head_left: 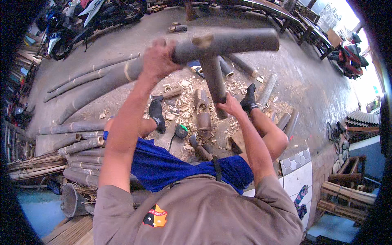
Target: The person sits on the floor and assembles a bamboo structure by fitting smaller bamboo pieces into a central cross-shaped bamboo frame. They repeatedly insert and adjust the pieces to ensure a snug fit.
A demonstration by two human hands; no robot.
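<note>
I see the left hand (160, 59) gripping the crosswise bamboo pole (245, 41); the right hand (231, 105) holds the shorter bamboo piece (213, 76), seemingly square to it, pointing bodyward.

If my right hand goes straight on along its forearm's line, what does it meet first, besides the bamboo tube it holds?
Your right hand would probably meet the long dark bamboo pole ahead, though depth is unclear.

The floor (310, 110) is gray, with white tiles (297, 179) on the right. A long table (278, 12) stands far back — and bright light (372, 75) shines in beside a red motorbike (352, 59). Another motorbike (57, 44) is parked at the left.
</note>
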